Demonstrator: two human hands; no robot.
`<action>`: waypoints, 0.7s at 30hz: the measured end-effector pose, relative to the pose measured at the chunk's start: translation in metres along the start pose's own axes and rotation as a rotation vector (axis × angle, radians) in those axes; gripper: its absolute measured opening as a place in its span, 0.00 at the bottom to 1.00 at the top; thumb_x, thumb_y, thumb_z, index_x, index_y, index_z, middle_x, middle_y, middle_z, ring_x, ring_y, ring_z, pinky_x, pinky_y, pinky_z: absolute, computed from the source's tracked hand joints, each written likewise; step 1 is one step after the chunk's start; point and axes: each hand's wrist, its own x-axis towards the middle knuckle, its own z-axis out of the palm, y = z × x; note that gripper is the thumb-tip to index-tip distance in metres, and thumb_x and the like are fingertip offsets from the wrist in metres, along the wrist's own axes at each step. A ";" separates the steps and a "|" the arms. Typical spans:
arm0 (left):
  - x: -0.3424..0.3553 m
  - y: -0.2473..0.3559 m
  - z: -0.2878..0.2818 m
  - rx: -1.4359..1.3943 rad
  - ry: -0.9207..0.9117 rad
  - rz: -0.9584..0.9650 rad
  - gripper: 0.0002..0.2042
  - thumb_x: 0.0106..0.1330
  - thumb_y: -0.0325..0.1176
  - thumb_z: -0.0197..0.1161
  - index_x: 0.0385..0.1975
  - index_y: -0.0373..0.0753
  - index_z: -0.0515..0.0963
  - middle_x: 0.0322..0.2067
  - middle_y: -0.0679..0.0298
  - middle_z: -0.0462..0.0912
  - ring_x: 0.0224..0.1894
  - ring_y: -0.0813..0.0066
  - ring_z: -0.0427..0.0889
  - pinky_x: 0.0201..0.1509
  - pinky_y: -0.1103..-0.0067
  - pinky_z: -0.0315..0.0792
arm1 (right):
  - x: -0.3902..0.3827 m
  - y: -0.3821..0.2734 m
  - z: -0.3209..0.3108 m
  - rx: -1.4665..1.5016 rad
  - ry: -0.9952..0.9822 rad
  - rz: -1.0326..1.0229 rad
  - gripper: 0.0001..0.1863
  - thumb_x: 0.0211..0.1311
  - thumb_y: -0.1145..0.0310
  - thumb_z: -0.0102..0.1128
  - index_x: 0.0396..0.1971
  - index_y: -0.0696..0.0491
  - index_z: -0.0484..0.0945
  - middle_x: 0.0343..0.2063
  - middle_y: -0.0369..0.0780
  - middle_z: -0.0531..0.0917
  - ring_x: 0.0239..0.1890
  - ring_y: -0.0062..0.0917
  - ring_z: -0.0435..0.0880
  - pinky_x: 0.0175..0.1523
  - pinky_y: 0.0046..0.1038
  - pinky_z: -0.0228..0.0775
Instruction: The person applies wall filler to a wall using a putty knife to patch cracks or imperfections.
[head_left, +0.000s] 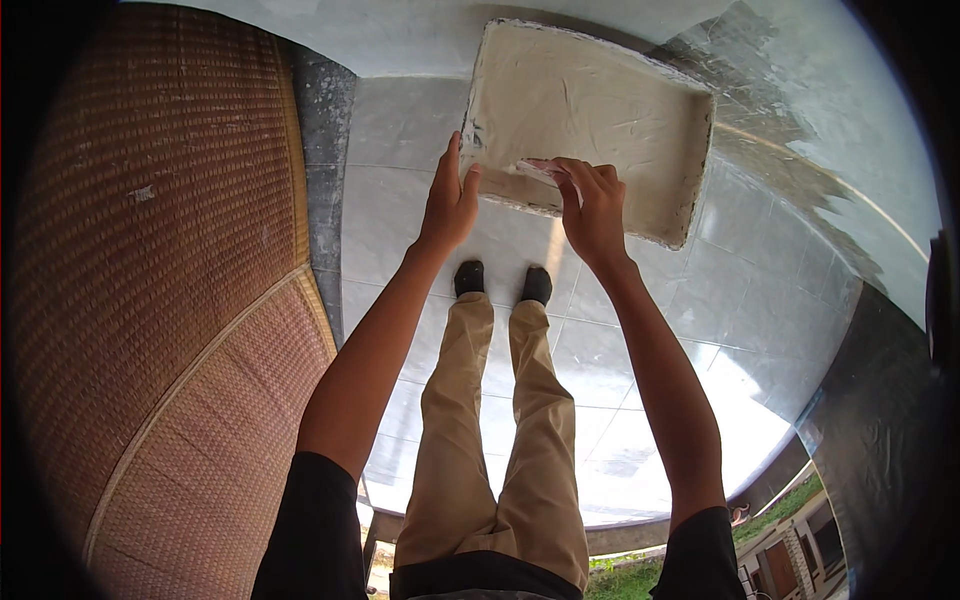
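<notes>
A shallow rectangular tray (699,190) with a crusted rim lies ahead of me, coated inside with smooth beige paste (590,100). My left hand (450,207) grips its near left corner, the thumb over the rim and the fingers along the outer side. Over the near edge, my right hand (597,205) is closed on a small flat piece, pinkish and smeared with paste (538,167). Its tip touches the paste near the tray's front wall. The fingers partly cover this piece, so its exact kind cannot be told.
Grey tiles (390,220) cover the floor under my feet. Woven matting (170,200) stands along the left. A pale wall with a dark, worn patch (745,90) rises beyond the tray. At the right hangs a dark sheet (870,400); grass (625,582) shows behind my legs.
</notes>
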 end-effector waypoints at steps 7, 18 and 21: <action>0.008 -0.003 -0.003 -0.021 -0.021 0.003 0.29 0.78 0.41 0.43 0.74 0.34 0.50 0.72 0.44 0.57 0.74 0.53 0.56 0.75 0.68 0.53 | 0.004 -0.010 0.010 -0.057 -0.002 -0.138 0.09 0.64 0.72 0.61 0.43 0.44 0.82 0.34 0.29 0.86 0.38 0.29 0.76 0.47 0.34 0.61; 0.005 0.001 -0.009 -0.102 -0.057 -0.022 0.27 0.78 0.37 0.40 0.74 0.33 0.51 0.73 0.47 0.56 0.76 0.59 0.53 0.77 0.71 0.47 | -0.005 -0.017 0.013 -0.036 -0.078 -0.151 0.09 0.61 0.73 0.63 0.40 0.44 0.83 0.31 0.28 0.84 0.35 0.26 0.74 0.45 0.31 0.59; 0.003 0.000 -0.011 -0.115 -0.071 -0.030 0.27 0.78 0.37 0.40 0.74 0.33 0.51 0.73 0.47 0.56 0.76 0.60 0.53 0.77 0.72 0.47 | 0.001 -0.017 0.013 -0.032 -0.078 -0.101 0.08 0.62 0.73 0.63 0.40 0.45 0.83 0.30 0.29 0.85 0.34 0.27 0.74 0.45 0.32 0.58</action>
